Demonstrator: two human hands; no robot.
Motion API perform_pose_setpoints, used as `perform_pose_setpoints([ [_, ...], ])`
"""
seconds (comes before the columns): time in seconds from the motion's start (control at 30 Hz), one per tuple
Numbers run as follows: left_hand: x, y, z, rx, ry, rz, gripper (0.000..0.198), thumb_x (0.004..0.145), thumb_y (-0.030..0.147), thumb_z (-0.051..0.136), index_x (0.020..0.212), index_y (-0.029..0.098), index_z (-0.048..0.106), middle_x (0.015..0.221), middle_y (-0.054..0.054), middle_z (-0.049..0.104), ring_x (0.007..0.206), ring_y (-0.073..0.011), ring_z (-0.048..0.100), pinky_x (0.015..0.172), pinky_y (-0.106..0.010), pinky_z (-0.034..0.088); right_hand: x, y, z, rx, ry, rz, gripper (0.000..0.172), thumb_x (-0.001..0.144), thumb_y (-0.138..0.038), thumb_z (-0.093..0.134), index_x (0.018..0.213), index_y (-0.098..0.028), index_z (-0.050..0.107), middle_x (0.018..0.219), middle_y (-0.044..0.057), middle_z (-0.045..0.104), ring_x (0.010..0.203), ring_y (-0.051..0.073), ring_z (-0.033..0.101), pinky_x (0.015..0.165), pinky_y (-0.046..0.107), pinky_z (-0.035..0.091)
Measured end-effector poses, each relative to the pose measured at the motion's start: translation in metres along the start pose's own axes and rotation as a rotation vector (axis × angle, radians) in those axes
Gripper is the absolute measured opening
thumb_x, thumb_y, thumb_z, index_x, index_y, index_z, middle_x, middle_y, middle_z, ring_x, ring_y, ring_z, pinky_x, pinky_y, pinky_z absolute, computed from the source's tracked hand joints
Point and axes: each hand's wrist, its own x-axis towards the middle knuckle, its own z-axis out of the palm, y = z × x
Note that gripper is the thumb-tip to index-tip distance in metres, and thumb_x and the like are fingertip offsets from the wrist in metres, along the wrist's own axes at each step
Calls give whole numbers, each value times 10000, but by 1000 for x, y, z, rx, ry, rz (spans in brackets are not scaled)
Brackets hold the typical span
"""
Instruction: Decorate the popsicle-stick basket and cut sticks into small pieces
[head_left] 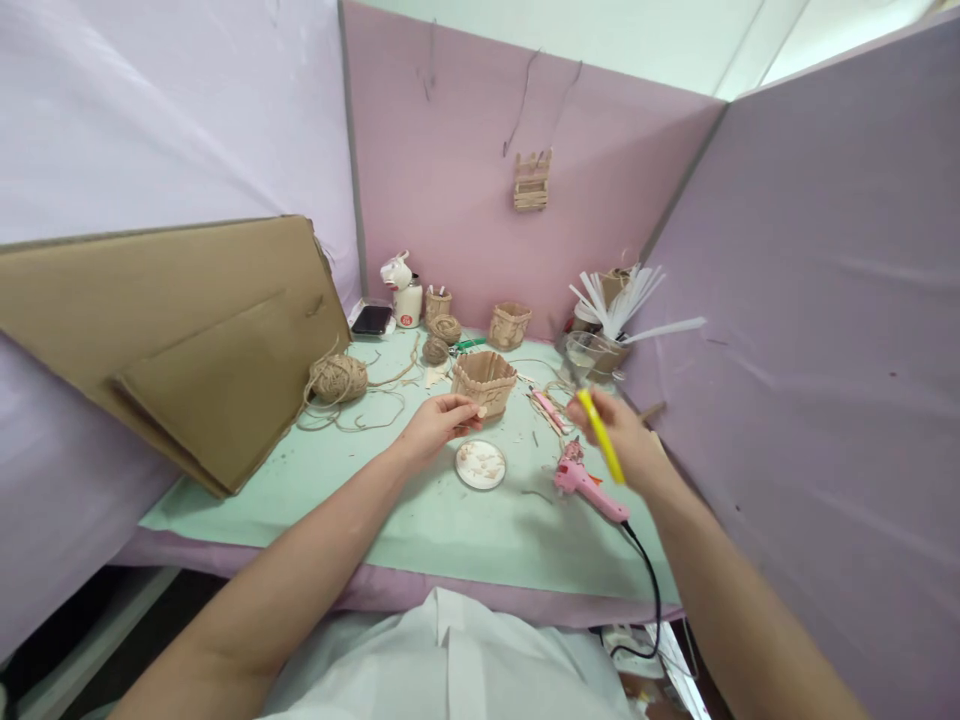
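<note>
My left hand [441, 422] is closed in a pinch on a small pale piece beside a basket made of craft sticks [484, 381]. My right hand [626, 442] is closed around a yellow-handled tool [601, 437], raised above the green mat. A pink glue gun [587, 487] lies on the mat just below that hand, its black cord running off the front edge. A round clear dish [481, 464] with small pale pieces sits between my hands.
A ball of jute twine [337, 378] with loose strands lies at the left by a folded cardboard sheet [180, 330]. Small jute pots, a white mug, a phone and a cup of white strips [619, 300] stand at the back. Pink partition walls surround the table.
</note>
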Motion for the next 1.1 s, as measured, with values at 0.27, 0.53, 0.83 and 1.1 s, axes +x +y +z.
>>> perform_pose_setpoints([
  [0.27,-1,-4,3,-104,-104,68,237,618,312,730,733,134,624,757,-45,670,731,-163,642,728,-298,476,-73,18,40,-218,-305,43,212,689,-364,594,788,-227,465,611,-61,409,559,126,398,521,245,318],
  [0.53,-3,-4,4,-101,-190,73,205,658,282,709,752,123,619,784,-47,678,752,-159,657,695,-263,485,-77,6,48,-263,-340,47,242,735,-414,542,832,-213,450,611,-60,413,560,125,405,519,232,304],
  [0.83,-7,-1,7,-94,-193,56,213,627,277,729,752,132,637,783,-39,676,756,-166,654,709,-281,487,-80,5,49,-266,-329,54,306,729,-466,556,871,-207,479,620,-46,454,549,128,411,509,235,294],
  [1.1,-6,-2,7,-93,-186,43,218,615,273,736,762,134,654,765,-35,679,695,-142,645,699,-276,490,-80,8,50,-265,-302,38,302,718,-461,567,858,-202,497,610,-46,478,529,120,415,491,226,283],
])
